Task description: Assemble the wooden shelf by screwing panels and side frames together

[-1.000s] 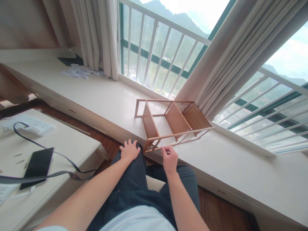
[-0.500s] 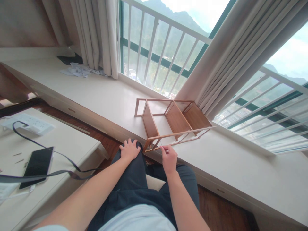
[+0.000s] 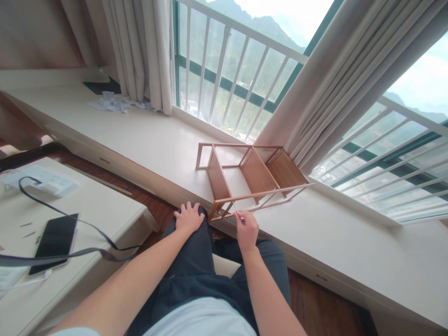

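Almost nothing moves: right hand (image 3: 247, 229) fingers still pinch a thin tool at wooden rack (image 3: 250, 179) just ahead; left hand (image 3: 189, 217) flat on knee.

Couldn't make out thin tool (image 3: 235, 208) pinched in right hand (image 3: 247, 228): too small. Phone (image 3: 52, 242) partly covered by strap (image 3: 70, 254).

Wooden shelf rack (image 3: 252, 177) lying on side on windowsill, shelves vertical.
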Available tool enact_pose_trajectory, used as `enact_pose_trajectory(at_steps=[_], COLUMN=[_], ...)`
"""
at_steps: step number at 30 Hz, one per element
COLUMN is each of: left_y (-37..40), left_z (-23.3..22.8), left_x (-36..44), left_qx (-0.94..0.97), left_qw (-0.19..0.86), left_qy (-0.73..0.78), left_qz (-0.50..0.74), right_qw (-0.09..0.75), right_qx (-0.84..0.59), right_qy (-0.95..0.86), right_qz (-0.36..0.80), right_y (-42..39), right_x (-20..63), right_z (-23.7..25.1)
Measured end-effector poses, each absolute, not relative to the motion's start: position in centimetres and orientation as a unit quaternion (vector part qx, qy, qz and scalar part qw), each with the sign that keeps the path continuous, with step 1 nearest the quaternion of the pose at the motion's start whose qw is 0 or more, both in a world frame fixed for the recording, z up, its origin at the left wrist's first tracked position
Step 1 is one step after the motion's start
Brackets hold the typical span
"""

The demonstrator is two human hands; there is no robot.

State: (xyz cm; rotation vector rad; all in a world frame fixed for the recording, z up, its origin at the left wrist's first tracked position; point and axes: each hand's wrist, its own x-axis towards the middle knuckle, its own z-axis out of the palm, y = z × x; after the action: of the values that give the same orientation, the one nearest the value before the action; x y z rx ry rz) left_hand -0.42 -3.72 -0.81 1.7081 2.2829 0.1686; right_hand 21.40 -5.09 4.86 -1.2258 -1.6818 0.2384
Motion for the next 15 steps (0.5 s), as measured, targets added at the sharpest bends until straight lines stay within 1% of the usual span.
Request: enact_pose_trajectory(at_steps=[7, 10, 15], left_y=[-3.8, -3.8, -3.8], left_z=[-0.7, -0.6, -0.6], left_x=[-0.3, -0.3, -0.3], left_qx=[0.591, 0.588, 0.589], left_qw=[0.148, 0.154, 0.146], left_qy=[0.791, 0.793, 0.793], left_qz=[0.057, 0.05, 0.06], right_qw=[0.505, 0.507, 0.528], right_qx=[-0.603, -0.601, -0.556], right_qy=[-0.542, -0.485, -0.387], right_qz=[0.296, 0.383, 0.512], right_y=[-5.1, -4.8, -4.7], right_x=[20.7, 20.4, 19.8], right_z=[5.0, 5.2, 5.4])
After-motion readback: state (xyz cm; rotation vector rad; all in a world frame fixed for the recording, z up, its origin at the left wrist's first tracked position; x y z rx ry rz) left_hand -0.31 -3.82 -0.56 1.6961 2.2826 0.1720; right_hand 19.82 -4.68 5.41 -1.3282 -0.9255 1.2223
